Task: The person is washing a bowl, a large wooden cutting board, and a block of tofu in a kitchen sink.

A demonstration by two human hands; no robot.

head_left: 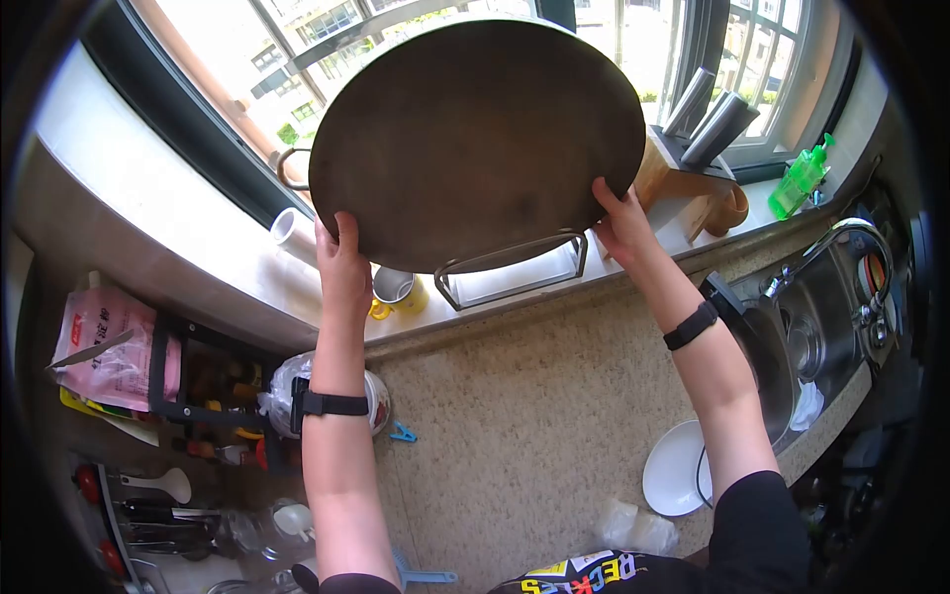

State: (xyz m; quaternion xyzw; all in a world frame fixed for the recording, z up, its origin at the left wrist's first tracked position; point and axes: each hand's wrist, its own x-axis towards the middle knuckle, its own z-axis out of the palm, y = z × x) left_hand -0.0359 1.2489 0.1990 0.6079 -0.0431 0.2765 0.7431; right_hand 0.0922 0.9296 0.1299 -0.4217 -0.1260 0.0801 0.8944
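Note:
A large, round, dark-brown chopping board (475, 148) fills the upper middle of the head view, its flat face towards me. A metal loop handle (288, 168) sticks out from its left edge. My left hand (342, 262) is closed on the lower left rim, thumb across the face and fingers behind. On the lower right rim my right hand (623, 226) grips the same way. The board's bottom edge overlaps a metal wire stand (511, 267) on the windowsill. Close beside my left hand are a yellow mug (400, 292) and a white cylinder (295, 230).
Right of the board stands a knife block (683, 173), then a green pump bottle (800, 180). The sink (804, 337) is at the right. On the counter (515, 396) lie a white bowl (675, 470) and a blue clip (403, 433). Shelves with bags and utensils line the left.

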